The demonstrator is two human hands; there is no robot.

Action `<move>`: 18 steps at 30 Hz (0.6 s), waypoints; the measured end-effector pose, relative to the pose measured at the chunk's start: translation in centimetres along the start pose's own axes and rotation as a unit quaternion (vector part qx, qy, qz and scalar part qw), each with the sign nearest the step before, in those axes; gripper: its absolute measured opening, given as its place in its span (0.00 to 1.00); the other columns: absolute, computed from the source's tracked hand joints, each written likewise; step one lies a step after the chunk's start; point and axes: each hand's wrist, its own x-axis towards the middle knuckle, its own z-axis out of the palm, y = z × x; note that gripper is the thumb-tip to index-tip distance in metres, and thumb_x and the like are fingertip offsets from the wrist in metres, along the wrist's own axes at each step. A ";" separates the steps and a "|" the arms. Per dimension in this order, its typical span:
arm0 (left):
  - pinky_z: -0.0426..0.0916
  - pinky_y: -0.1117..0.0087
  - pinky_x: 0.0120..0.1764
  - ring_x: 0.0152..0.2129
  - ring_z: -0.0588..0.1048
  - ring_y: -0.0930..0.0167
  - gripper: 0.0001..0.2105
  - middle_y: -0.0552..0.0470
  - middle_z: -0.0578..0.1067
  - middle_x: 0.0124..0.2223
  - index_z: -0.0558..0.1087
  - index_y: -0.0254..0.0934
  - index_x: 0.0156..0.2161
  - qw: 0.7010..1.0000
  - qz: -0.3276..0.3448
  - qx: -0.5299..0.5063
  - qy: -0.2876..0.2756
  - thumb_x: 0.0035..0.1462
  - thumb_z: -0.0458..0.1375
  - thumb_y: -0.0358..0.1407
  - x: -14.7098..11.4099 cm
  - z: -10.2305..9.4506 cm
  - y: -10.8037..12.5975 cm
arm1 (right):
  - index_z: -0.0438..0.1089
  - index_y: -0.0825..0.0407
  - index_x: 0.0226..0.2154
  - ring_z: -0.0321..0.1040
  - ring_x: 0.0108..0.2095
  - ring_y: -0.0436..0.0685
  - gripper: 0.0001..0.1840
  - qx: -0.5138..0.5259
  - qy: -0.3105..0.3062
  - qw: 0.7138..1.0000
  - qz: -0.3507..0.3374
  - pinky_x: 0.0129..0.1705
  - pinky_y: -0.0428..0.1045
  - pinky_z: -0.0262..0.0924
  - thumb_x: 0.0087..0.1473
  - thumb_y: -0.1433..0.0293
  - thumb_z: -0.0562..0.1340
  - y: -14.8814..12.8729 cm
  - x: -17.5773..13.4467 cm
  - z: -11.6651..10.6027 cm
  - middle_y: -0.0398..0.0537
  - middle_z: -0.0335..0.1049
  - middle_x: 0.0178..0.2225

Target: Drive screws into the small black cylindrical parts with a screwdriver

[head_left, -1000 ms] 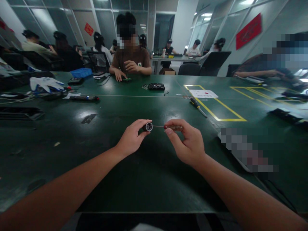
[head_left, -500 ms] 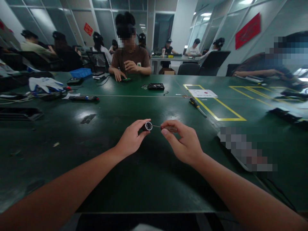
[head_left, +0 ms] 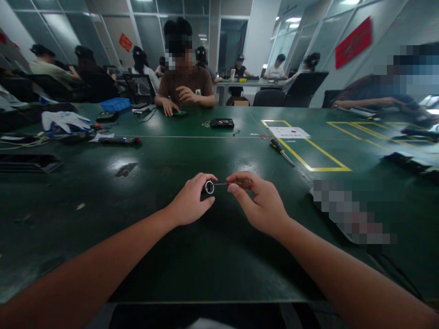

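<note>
My left hand (head_left: 192, 201) grips a small black cylindrical part (head_left: 208, 187) with a pale ring at its open end, which faces me. Between the fingers of my right hand (head_left: 259, 201) is a screwdriver (head_left: 244, 183) with a clear reddish handle and a thin shaft. The shaft points left and its tip meets the rim of the cylinder; whether it reaches inside I cannot tell. Both hands are held above the green table (head_left: 206, 269).
Across the table a person (head_left: 187, 87) handles a green board. Near them lies a black box-shaped device (head_left: 222, 123). Right of centre are a yellow-black screwdriver (head_left: 281, 151) and a paper sheet (head_left: 290, 133). A blurred-out flat object (head_left: 350, 219) lies at right, white gloves (head_left: 65, 122) at left.
My left hand and the black cylinder have shifted slightly down and left, and its thumb has moved away from the cylinder's lower side. The screwdriver is turned a little more level.
</note>
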 end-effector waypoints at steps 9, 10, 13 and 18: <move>0.67 0.66 0.33 0.31 0.74 0.68 0.13 0.54 0.74 0.36 0.64 0.39 0.44 0.996 -0.065 -0.034 0.045 0.57 0.63 0.31 0.1 0.5 -0.2 | 0.72 0.50 0.44 0.77 0.37 0.55 0.06 0.019 -0.028 0.999 -0.001 0.41 0.50 0.69 0.65 0.68 0.61 -0.1 0.0 -0.2 0.47 0.79 0.38; 0.67 0.66 0.34 0.32 0.74 0.68 0.13 0.54 0.74 0.37 0.64 0.39 0.44 0.996 -0.062 -0.037 0.050 0.57 0.64 0.32 0.2 0.5 -0.3 | 0.72 0.50 0.44 0.77 0.37 0.55 0.06 0.019 -0.030 0.999 0.000 0.41 0.50 0.69 0.65 0.68 0.61 -0.1 -0.1 -0.2 0.47 0.79 0.38; 0.70 0.65 0.39 0.35 0.75 0.68 0.12 0.52 0.75 0.40 0.67 0.39 0.45 0.996 -0.045 -0.041 0.069 0.58 0.64 0.31 0.3 0.4 -0.5 | 0.72 0.49 0.44 0.77 0.37 0.56 0.06 0.014 -0.023 1.000 0.007 0.41 0.51 0.69 0.65 0.68 0.61 0.1 -0.1 -0.1 0.46 0.79 0.37; 0.70 0.61 0.48 0.43 0.75 0.65 0.13 0.50 0.76 0.46 0.70 0.39 0.49 0.996 -0.017 -0.041 0.081 0.59 0.63 0.29 0.4 0.4 -0.6 | 0.73 0.50 0.44 0.77 0.36 0.55 0.06 0.031 -0.012 0.999 0.008 0.41 0.50 0.68 0.65 0.68 0.61 0.5 -0.2 0.1 0.46 0.79 0.37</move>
